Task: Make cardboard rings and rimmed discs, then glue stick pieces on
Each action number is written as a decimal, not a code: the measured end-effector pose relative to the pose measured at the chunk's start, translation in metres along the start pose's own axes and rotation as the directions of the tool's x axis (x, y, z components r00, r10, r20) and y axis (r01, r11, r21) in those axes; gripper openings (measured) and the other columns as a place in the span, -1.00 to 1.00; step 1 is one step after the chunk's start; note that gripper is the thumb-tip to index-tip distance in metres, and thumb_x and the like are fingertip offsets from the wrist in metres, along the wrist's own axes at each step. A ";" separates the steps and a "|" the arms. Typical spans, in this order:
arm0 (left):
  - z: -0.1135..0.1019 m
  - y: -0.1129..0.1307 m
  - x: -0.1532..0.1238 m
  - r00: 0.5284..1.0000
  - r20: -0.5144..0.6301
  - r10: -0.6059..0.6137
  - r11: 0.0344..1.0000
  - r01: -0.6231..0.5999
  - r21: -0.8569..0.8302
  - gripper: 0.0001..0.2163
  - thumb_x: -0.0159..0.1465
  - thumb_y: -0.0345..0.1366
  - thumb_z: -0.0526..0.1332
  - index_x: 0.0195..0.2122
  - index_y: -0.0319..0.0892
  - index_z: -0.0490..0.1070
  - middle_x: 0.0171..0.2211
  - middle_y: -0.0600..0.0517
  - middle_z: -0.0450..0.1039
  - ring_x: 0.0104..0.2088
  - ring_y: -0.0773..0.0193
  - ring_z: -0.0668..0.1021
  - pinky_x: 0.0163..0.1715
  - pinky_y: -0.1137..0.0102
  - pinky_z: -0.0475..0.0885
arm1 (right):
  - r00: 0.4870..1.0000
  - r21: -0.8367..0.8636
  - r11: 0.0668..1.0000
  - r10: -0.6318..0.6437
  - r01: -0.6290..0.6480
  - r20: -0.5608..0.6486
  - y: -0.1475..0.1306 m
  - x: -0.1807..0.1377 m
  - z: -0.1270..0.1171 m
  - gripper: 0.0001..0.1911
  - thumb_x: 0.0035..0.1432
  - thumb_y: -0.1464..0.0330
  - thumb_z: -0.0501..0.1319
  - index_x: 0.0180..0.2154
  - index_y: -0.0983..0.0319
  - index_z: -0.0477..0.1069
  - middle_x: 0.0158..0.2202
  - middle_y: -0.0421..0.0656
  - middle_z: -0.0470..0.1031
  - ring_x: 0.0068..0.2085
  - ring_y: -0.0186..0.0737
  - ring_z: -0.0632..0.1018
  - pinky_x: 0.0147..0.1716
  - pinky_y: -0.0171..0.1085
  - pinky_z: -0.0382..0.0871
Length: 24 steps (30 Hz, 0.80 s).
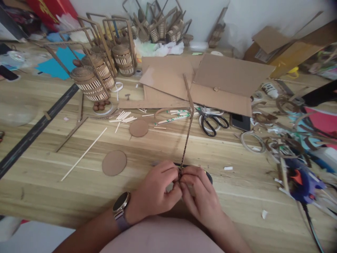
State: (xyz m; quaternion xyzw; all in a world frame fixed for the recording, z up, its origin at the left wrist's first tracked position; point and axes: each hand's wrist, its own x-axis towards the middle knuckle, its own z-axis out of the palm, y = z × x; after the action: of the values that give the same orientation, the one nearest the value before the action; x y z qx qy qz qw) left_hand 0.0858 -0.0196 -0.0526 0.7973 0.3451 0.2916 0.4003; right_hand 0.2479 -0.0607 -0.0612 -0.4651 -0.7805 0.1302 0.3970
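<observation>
My left hand [158,191] and my right hand [200,196] meet near the table's front edge, fingers pinched together on the near end of a long thin corrugated cardboard strip [187,131]. The strip runs away from me up to the flat cardboard sheets [223,80]. A dark object [208,176] lies half hidden under my right hand. My left wrist wears a watch [121,205]. Two brown cardboard discs [114,162] [138,128] lie to the left of my hands.
Black-handled scissors [212,123] and a phone [240,122] lie beyond the strip. Small woven cardboard lantern baskets [91,82] stand at back left. A blue glue gun [302,181] and scraps clutter the right. A long wooden stick [84,154] lies at left.
</observation>
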 end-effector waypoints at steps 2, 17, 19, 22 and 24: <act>0.000 0.000 -0.001 1.000 -0.007 0.017 1.000 -0.017 -0.008 -0.87 0.15 -0.48 0.04 -0.49 -0.13 0.15 -0.40 0.01 0.35 -0.33 0.23 0.39 -0.32 0.37 0.30 | 0.999 -0.026 1.000 -0.015 0.014 -0.033 -0.001 -0.001 0.000 -0.78 0.20 0.58 0.10 -0.17 0.18 0.32 -0.24 -0.09 0.41 -0.18 -0.19 0.47 -0.25 -0.20 0.48; -0.001 0.002 -0.001 0.997 -0.051 0.052 0.998 -0.054 -0.041 -0.86 0.12 -0.51 0.04 -0.50 -0.13 0.13 -0.41 0.02 0.32 -0.34 0.26 0.38 -0.34 0.40 0.30 | 0.998 -0.027 1.000 0.007 -0.009 -0.065 -0.001 -0.002 -0.002 -0.79 0.18 0.58 0.10 -0.22 0.16 0.30 -0.24 -0.11 0.47 -0.15 -0.20 0.51 -0.21 -0.19 0.44; -0.002 0.002 -0.001 0.997 -0.048 0.052 0.996 -0.055 -0.064 -0.86 0.12 -0.50 0.04 -0.50 -0.13 0.13 -0.41 0.02 0.32 -0.35 0.27 0.39 -0.34 0.41 0.30 | 0.998 -0.001 1.000 0.011 -0.011 -0.068 0.000 -0.002 -0.004 -0.80 0.18 0.58 0.10 -0.24 0.16 0.29 -0.26 -0.13 0.47 -0.18 -0.21 0.52 -0.23 -0.21 0.44; -0.003 0.001 -0.001 0.998 -0.035 0.048 0.993 -0.052 -0.106 -0.87 0.11 -0.49 0.05 -0.51 -0.13 0.14 -0.42 0.03 0.33 -0.36 0.27 0.39 -0.34 0.41 0.30 | 0.998 0.036 0.999 0.006 -0.004 -0.065 0.002 0.000 -0.008 -0.81 0.18 0.57 0.10 -0.27 0.15 0.28 -0.29 -0.14 0.48 -0.21 -0.22 0.53 -0.25 -0.22 0.45; -0.003 0.001 0.000 0.999 -0.021 0.043 0.989 -0.045 -0.144 -0.87 0.09 -0.49 0.05 -0.51 -0.13 0.14 -0.42 0.03 0.33 -0.36 0.27 0.40 -0.33 0.41 0.31 | 0.997 0.065 0.998 0.018 -0.013 -0.073 0.003 0.001 -0.010 -0.82 0.18 0.56 0.08 -0.28 0.14 0.27 -0.30 -0.15 0.50 -0.23 -0.22 0.54 -0.27 -0.22 0.45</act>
State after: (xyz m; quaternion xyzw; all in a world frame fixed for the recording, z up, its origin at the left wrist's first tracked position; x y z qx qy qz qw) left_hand 0.0836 -0.0185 -0.0505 0.7710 0.3090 0.3318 0.4472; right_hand 0.2567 -0.0598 -0.0561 -0.4624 -0.7572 0.1413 0.4392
